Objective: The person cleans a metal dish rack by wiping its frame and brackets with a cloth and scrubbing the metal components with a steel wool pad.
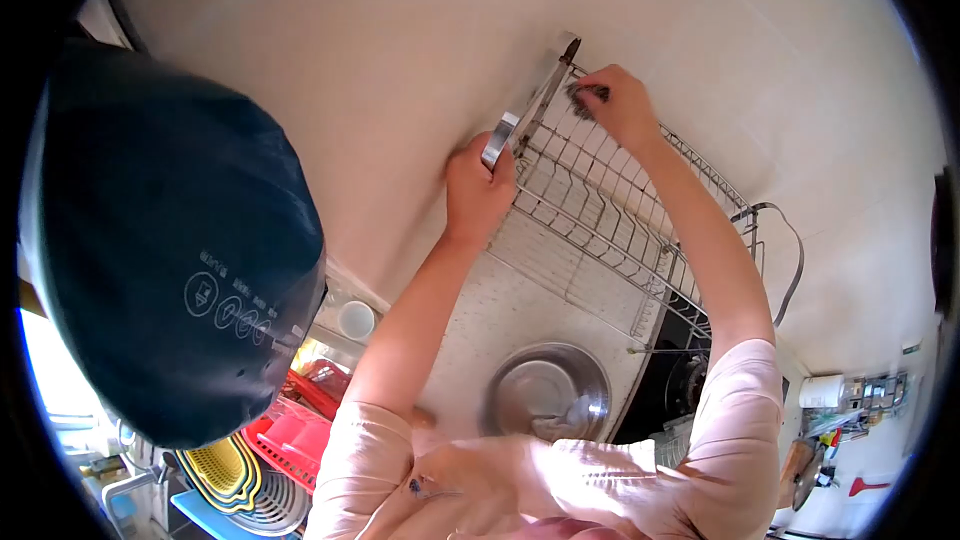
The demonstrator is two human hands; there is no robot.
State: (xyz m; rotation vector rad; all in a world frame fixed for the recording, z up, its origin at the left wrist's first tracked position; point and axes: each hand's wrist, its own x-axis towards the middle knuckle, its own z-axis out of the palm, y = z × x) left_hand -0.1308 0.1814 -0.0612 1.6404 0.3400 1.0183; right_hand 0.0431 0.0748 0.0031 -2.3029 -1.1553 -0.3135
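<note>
Spanning the middle of the scene, a wire rack [608, 185] is seen above the counter [465, 325], stretched from the far left toward the near right. Its left end is gripped by the left hand [480, 190], fingers closed around a flat metal strip [500, 138]. A dark, fuzzy scouring pad [588, 100] is pinched in the right hand [622, 105] at the rack's far edge; whether the wires are touched by it cannot be told. A steel bowl [538, 380] is placed on the counter, nearer.

Judged: rack stiff, light for its span, awkward by length, slippery if wet. Best held by the end strip or thick outer rails; thin inner wires could be bent. Pad judged soft, springy, very light, best pinched in a bunch.
</note>
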